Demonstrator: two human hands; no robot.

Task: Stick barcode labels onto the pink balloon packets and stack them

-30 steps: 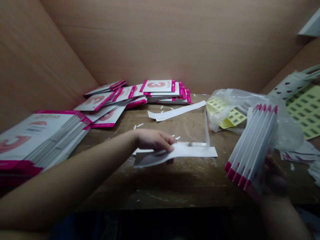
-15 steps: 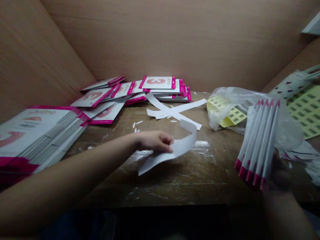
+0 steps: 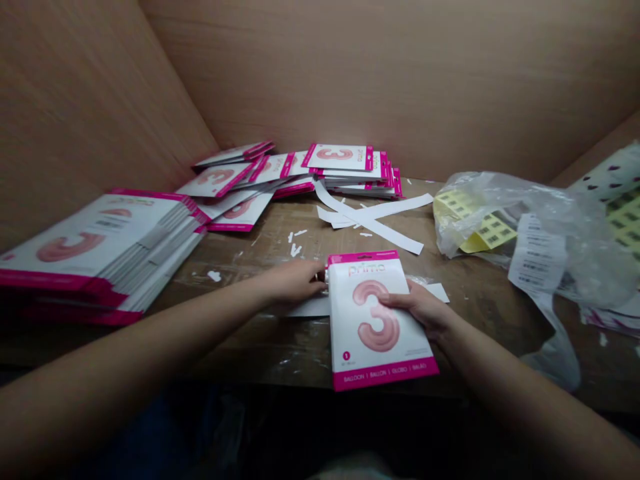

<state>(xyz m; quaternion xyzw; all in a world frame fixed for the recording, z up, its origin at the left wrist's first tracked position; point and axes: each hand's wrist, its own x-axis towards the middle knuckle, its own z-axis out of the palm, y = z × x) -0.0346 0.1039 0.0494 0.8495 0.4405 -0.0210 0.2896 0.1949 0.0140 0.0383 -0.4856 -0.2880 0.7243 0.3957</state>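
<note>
A pink and white balloon packet [image 3: 345, 320] with a large 3 on its front is in my right hand [image 3: 425, 308], whose thumb lies across the front. My left hand [image 3: 299, 283] is at the packet's upper left edge, fingers bent; whether it grips anything is hidden. Under and behind the packet, a white paper strip [image 3: 313, 307] lies on the table, its other end showing at the right. Farther back, more white strips [image 3: 377, 223] cross each other.
Stacked packets [image 3: 135, 230] stand at the left, with more packets [image 3: 220, 179] heaped along the back wall. On the right are a clear plastic bag [image 3: 590, 220], yellow label sheets [image 3: 493, 230] and a white label strip [image 3: 537, 257]. Paper scraps dot the table [image 3: 260, 250].
My right hand has brought the packets from the right to the middle, front now facing up. The strip my left hand held is down on the table. The view has shifted slightly.
</note>
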